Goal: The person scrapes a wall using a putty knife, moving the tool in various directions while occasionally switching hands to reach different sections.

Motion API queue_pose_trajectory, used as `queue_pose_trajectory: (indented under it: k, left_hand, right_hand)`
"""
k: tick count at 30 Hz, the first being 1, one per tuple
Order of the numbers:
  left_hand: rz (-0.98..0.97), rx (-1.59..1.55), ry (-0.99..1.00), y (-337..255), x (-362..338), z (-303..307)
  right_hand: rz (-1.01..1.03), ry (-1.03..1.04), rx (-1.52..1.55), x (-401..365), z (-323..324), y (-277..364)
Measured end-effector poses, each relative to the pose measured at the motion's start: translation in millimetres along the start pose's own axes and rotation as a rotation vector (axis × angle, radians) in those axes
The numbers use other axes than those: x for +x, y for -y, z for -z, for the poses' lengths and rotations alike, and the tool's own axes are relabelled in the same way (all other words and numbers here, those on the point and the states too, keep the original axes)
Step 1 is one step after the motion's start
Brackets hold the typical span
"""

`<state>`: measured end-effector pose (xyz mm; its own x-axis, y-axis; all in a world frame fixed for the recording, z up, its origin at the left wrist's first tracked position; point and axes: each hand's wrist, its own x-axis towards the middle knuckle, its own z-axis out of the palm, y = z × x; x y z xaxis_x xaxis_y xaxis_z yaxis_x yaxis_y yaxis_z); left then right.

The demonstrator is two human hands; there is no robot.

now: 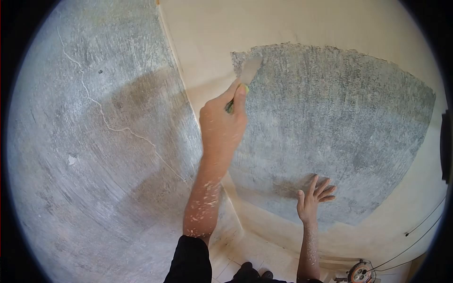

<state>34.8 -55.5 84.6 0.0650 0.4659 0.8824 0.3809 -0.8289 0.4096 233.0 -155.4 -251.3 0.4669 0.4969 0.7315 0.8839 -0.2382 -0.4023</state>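
Observation:
My left hand [224, 113] is raised to the wall, fingers wrapped round the yellow-green handle of a scraper [252, 69]. Its flat blade, slightly blurred, points up near the top left edge of a bare grey patch [330, 108], where cream paint [212, 37] borders it. Lower down, my right hand [309, 205] has its fingers spread over the lower part of the patch, its shadow falling beside it. Pale flakes speckle both forearms.
A second grey, scraped wall [127, 188] fills the left side, crossed by a wavy pale line [100, 109]. A cream strip runs down the corner. At bottom right sit a round orange-and-black device [361, 273] and thin dark cords [422, 221]. Dark shoes [247, 266] stand on the tiled floor.

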Motion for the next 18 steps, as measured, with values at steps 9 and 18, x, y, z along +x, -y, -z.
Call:
queue_pose_trajectory:
  k: [9,18]
  left_hand:
    - [0.108,0.012,0.005,-22,-2,-2]
    - [0.066,-0.055,0.045,-2,3,8]
  right_hand:
    - [0.017,0.068,-0.031,-13,7,-12]
    - [-0.027,0.158,0.048,-12,23,-5]
